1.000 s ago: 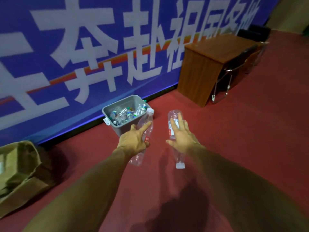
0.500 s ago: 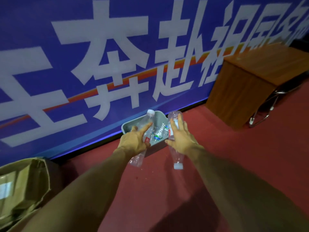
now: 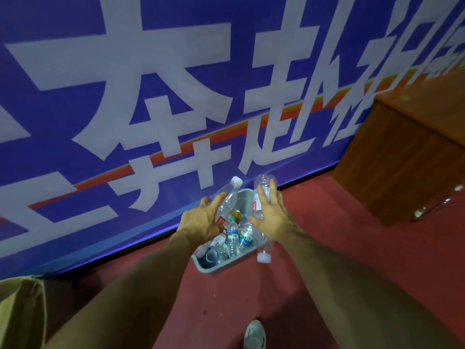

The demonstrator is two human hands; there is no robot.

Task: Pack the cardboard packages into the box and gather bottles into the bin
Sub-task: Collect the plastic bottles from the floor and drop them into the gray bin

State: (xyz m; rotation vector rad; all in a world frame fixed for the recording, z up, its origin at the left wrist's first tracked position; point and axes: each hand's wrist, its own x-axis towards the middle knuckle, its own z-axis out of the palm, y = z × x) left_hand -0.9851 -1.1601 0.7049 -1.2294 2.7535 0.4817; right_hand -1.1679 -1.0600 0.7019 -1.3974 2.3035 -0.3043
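Moved over the bin (image 3: 216, 270), the left hand (image 3: 201, 222) grips a cap-up bottle (image 3: 227, 199), the right hand (image 3: 270, 220) a cap-down bottle (image 3: 263, 186).

grey bin (image 3: 218, 272) holding clear bottles (image 3: 233, 239), capped bottle (image 3: 229, 197) tilted above it, second bottle (image 3: 261, 183) cap down beside

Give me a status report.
Left hand holds clear plastic bottle, cap up. Right hand holds second clear bottle, cap down. Both at grey plastic bin.

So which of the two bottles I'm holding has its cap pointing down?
The right-hand bottle: its white cap hangs below your right hand, while the left-hand bottle in your left hand points its cap up.
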